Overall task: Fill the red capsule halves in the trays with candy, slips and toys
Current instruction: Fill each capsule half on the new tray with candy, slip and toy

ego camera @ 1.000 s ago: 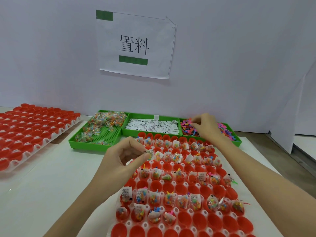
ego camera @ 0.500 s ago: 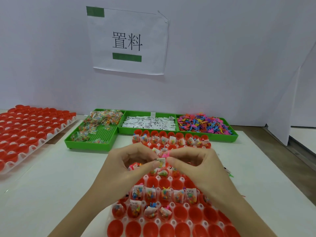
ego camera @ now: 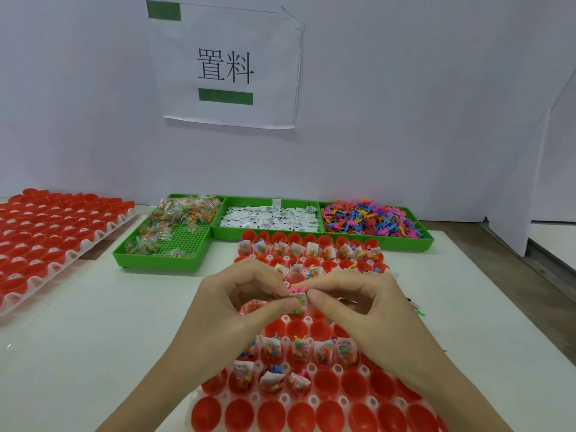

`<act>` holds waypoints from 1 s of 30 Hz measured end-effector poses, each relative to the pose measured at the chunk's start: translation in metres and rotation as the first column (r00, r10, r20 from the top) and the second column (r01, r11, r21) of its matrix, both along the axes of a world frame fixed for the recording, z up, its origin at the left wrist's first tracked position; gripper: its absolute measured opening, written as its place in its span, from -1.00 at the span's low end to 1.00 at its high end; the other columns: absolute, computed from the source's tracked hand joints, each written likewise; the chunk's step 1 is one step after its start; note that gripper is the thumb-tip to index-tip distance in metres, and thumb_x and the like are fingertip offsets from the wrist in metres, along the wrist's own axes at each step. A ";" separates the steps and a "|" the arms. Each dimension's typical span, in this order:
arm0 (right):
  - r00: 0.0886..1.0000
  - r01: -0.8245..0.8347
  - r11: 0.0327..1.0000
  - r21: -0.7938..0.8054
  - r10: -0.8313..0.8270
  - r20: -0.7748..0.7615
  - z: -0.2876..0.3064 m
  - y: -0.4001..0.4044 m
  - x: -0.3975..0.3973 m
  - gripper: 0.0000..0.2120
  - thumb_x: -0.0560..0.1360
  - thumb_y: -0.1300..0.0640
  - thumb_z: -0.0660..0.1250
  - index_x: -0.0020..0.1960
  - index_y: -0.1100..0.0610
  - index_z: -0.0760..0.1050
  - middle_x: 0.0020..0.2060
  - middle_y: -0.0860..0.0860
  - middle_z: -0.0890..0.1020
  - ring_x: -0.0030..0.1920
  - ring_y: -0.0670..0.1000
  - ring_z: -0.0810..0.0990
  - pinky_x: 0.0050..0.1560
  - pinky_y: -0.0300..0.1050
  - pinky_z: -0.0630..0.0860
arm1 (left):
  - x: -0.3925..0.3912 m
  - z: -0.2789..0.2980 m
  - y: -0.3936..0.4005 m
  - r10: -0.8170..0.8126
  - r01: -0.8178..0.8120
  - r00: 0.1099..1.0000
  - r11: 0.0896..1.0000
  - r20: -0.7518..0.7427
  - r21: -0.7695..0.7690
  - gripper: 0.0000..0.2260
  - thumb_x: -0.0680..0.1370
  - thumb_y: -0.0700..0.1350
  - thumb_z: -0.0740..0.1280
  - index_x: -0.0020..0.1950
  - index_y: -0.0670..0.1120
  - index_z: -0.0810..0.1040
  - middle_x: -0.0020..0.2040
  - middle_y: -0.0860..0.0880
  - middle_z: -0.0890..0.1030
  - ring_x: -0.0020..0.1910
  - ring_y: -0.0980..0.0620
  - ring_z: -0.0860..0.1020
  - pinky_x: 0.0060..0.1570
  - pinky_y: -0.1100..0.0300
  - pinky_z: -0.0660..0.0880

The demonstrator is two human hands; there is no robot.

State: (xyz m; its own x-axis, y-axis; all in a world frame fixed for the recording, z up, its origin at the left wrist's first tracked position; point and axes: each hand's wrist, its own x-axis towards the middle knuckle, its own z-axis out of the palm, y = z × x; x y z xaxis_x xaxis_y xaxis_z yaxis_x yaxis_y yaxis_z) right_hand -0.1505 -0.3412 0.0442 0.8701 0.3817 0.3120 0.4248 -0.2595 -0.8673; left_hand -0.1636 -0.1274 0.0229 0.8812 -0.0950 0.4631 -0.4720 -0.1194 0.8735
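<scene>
1. Two hands meet over the middle of the near tray: the left hand and the right hand each pinch one small bundle between thumb and forefinger, a clear candy packet with a white slip against it and a pink toy poking up just behind. Holding it from both sides probably keeps the three loose pieces together before they drop into one cup.
2. Both sets of fingers are closed on the bundle, which hangs just above the tray, not yet in a cup.
3. Red capsule halves sit mouth-up in the white tray. The far rows and several middle cups already hold packet, slip and toy; the nearest row and some cups to the right look empty, so by my judgement the tray is well over half done.
4. Beyond the tray, three green bins stand side by side within easy reach: candy packets, white slips, coloured toys.
5. Another tray of empty red halves waits at the left of the tabletop, presumably next in line.
</scene>
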 end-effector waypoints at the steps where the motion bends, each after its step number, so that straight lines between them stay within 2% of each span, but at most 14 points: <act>1: 1.000 -0.016 1.000 -0.002 0.016 0.011 0.001 0.000 -0.001 -0.86 0.56 0.10 0.44 0.06 -0.08 0.73 -0.08 -0.13 0.74 -0.01 -0.08 0.71 -0.05 -0.25 0.62 | 0.000 0.001 0.000 0.001 -0.001 1.000 1.000 -0.008 -0.011 -0.85 0.40 -0.20 0.59 -0.11 -0.17 0.67 -0.12 -0.11 0.67 -0.12 -0.15 0.70 -0.06 0.13 0.64; 7: 0.995 0.021 0.999 -0.038 -0.017 0.100 0.000 0.000 -0.004 -0.88 0.48 0.07 0.52 0.00 -0.10 0.73 -0.13 -0.13 0.73 -0.06 -0.03 0.71 -0.06 -0.24 0.62 | -0.003 0.001 0.001 -0.005 0.005 1.000 1.000 -0.003 -0.001 -0.85 0.39 -0.20 0.60 -0.15 -0.19 0.68 -0.16 -0.10 0.69 -0.14 -0.12 0.71 -0.08 0.16 0.63; 11: 0.997 0.023 0.998 -0.055 -0.018 0.082 0.002 -0.004 -0.003 -0.89 0.49 0.09 0.51 -0.02 -0.09 0.73 -0.13 -0.14 0.74 -0.06 -0.05 0.72 -0.04 -0.20 0.63 | -0.005 0.005 0.002 -0.025 0.024 1.000 0.999 0.012 0.048 -0.88 0.40 -0.19 0.60 -0.12 -0.14 0.72 -0.16 -0.11 0.71 -0.15 -0.11 0.73 -0.07 0.13 0.66; 17: 0.996 -0.090 0.971 -0.222 0.086 -0.026 0.013 -0.021 -0.006 -0.91 0.51 0.09 0.51 -0.05 -0.09 0.73 -0.16 -0.12 0.74 -0.13 -0.07 0.72 -0.11 -0.21 0.64 | -0.012 0.005 -0.003 -0.127 0.125 0.992 0.973 0.001 0.195 -0.89 0.46 -0.19 0.58 -0.06 -0.05 0.72 -0.12 -0.02 0.72 -0.11 -0.05 0.72 -0.05 0.21 0.63; 19: 0.994 -0.103 0.954 -0.282 0.090 -0.058 0.014 -0.024 -0.007 -0.91 0.50 0.09 0.52 -0.07 -0.10 0.72 -0.20 -0.13 0.73 -0.16 -0.10 0.71 -0.15 -0.30 0.61 | -0.015 0.002 -0.008 -0.109 0.089 0.993 0.946 0.047 0.311 -0.87 0.46 -0.18 0.58 -0.09 0.01 0.70 -0.13 0.08 0.71 -0.10 0.03 0.70 -0.06 0.29 0.59; 22: 0.988 -0.134 0.924 -0.357 0.100 -0.114 0.015 -0.024 -0.007 -0.92 0.48 0.09 0.53 -0.10 -0.09 0.72 -0.24 -0.13 0.73 -0.20 -0.12 0.71 -0.16 -0.31 0.59 | -0.017 -0.002 -0.013 -0.082 0.018 0.989 0.893 0.122 0.450 -0.85 0.44 -0.08 0.61 -0.12 0.08 0.66 -0.13 0.19 0.66 -0.06 0.12 0.63 -0.06 0.37 0.51; 26: 0.978 -0.180 0.885 -0.429 0.114 -0.176 0.014 -0.023 -0.009 -0.93 0.46 0.10 0.54 -0.12 -0.05 0.70 -0.26 -0.14 0.73 -0.21 -0.14 0.70 -0.18 -0.33 0.57 | -0.015 -0.006 -0.013 -0.108 -0.022 0.977 0.805 0.182 0.594 -0.80 0.43 0.13 0.57 -0.09 0.11 0.61 -0.11 0.24 0.61 0.02 0.16 0.53 -0.01 0.29 0.48; 30: 0.980 -0.181 0.831 -0.525 0.104 -0.172 0.009 -0.021 -0.012 -0.92 0.43 0.12 0.55 -0.16 -0.02 0.67 -0.28 -0.13 0.72 -0.23 -0.14 0.69 -0.23 -0.33 0.56 | -0.016 -0.012 -0.015 -0.149 -0.003 0.975 0.736 0.166 0.677 -0.79 0.44 0.19 0.52 -0.05 0.15 0.60 -0.09 0.30 0.53 0.10 0.26 0.45 0.01 0.28 0.47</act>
State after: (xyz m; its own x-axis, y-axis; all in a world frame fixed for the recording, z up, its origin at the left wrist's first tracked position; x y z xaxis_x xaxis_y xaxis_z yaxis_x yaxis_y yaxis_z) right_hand -0.1623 -0.3619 0.0533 0.8108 0.5784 -0.0903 0.3865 -0.6447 -0.6595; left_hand -0.1794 -0.1421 0.0113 0.7557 -0.5075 0.4139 -0.6548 -0.5945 0.4666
